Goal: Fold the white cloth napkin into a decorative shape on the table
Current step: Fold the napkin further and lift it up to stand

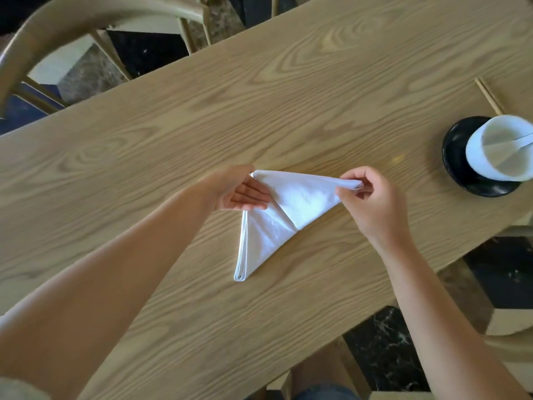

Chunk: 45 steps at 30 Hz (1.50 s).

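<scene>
- Light wooden table (202, 125) with strong grain fills most of the view and runs diagonally; its ends are cut off by the frame, and dark marbled floor shows beyond both long edges.
- At the upper left, one curved chair back (43, 27) is only partly visible, and a second chair behind it is mostly cropped.
- One left hand (236, 192) lies palm up at the left corner of the napkin, fingers stretched and apart; the corner rests against them, and I cannot tell if the thumb presses on it.
- One white cloth napkin (277, 215) lies near the middle of the table, folded to a triangle shape with a long point toward the person; one flap crosses over the upper part.
- One right hand (372, 200) pinches the right corner of the napkin between thumb and bent fingers and lifts it a little; the fingertips are hidden by the cloth.
- Near the right edge, two chopsticks (490, 96) are partly hidden behind one white cup (490, 163), which stands on one black saucer (455, 157).
- One white spoon (522, 142) lies in the cup, with its handle cut off by the frame.
</scene>
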Motion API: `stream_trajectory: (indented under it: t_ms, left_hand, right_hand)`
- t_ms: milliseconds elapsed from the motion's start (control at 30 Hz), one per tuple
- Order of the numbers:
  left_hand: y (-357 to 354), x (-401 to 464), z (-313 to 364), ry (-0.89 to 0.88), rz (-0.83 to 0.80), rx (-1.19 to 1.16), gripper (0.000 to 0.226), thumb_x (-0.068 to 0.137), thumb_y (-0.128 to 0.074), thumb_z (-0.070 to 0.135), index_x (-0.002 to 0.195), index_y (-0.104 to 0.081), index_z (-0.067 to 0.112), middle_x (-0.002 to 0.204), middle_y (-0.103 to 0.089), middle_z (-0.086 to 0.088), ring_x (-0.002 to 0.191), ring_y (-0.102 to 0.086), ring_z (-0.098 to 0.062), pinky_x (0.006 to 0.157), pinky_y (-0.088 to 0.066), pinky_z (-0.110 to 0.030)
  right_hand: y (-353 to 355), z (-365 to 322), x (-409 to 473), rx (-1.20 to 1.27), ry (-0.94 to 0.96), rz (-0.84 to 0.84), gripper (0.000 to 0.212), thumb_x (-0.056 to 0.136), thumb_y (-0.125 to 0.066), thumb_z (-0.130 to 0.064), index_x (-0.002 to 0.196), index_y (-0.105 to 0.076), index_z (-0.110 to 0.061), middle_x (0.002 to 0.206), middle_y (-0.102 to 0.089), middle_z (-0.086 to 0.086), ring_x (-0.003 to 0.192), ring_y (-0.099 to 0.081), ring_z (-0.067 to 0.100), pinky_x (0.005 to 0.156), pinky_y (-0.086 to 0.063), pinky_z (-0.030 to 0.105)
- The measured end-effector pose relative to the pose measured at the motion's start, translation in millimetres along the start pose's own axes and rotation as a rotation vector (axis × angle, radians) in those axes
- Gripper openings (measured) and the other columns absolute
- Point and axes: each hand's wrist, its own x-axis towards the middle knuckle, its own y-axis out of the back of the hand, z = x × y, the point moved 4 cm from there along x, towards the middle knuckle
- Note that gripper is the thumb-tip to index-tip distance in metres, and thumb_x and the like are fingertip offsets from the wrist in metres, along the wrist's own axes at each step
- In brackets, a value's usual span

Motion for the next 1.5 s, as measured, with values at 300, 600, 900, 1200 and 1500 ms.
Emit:
stream_trajectory:
  t_ms: [300,600,900,1200,1500]
  left_hand:
    - [13.9,3.0,10.4,0.055,0.035,0.245,0.037,0.083,-0.061,0.045,0.081,-0.063,0.009,0.062,-0.072,-0.002,0.057,-0.069,-0.011,0.053,-0.052,-0.017]
    - [11.7,3.4,14.5,-0.106,0.103,0.321,0.010,0.082,-0.060,0.005,0.072,-0.058,0.006,0.070,-0.058,-0.007,0.058,-0.057,-0.014,0.047,-0.051,-0.015]
    - [15.0,-6.9,14.7,-0.346,0.211,0.661,0.015,0.081,-0.056,0.007,0.066,-0.059,0.004,0.057,-0.065,-0.001,0.064,-0.067,-0.017,0.069,-0.056,-0.026]
    - [14.5,-21.2,-12.4,-0.585,0.564,0.696,0.029,0.085,-0.062,0.030,0.107,-0.056,0.013,0.100,-0.062,-0.001,0.093,-0.058,-0.022,0.078,-0.047,-0.035]
    - [-59.3,-41.2,-123.0,-0.739,0.791,0.820,0.057,0.097,-0.021,0.029,0.148,-0.005,0.011,0.157,-0.008,-0.003,0.144,-0.001,-0.012,0.116,-0.001,-0.049]
  right_hand:
    - [-37.8,-46.0,-72.4,-0.193,0.659,0.045,0.013,0.068,-0.064,0.008,0.077,-0.063,-0.003,0.075,-0.060,0.007,0.070,-0.056,0.020,0.066,-0.046,0.027]
    - [-85.9,-37.0,-101.5,-0.214,0.743,-0.133,0.014,0.079,-0.051,0.002,0.079,-0.062,-0.007,0.077,-0.058,0.002,0.072,-0.051,0.019,0.067,-0.047,0.029]
    - [-122.8,-16.4,-111.1,-0.267,0.764,-0.250,0.017,0.077,-0.051,0.004,0.077,-0.060,-0.011,0.077,-0.057,0.001,0.073,-0.048,0.016,0.066,-0.045,0.027]
    - [-115.4,-19.3,-104.7,-0.159,0.738,-0.282,0.016,0.087,-0.052,-0.016,0.085,-0.065,-0.007,0.079,-0.062,0.003,0.076,-0.056,0.019,0.067,-0.048,0.031]
    - [-122.2,-12.1,-23.7,-0.666,0.806,-0.374,0.053,0.097,-0.029,-0.028,0.148,-0.017,-0.017,0.156,-0.015,0.004,0.144,-0.005,0.019,0.116,-0.007,0.046]
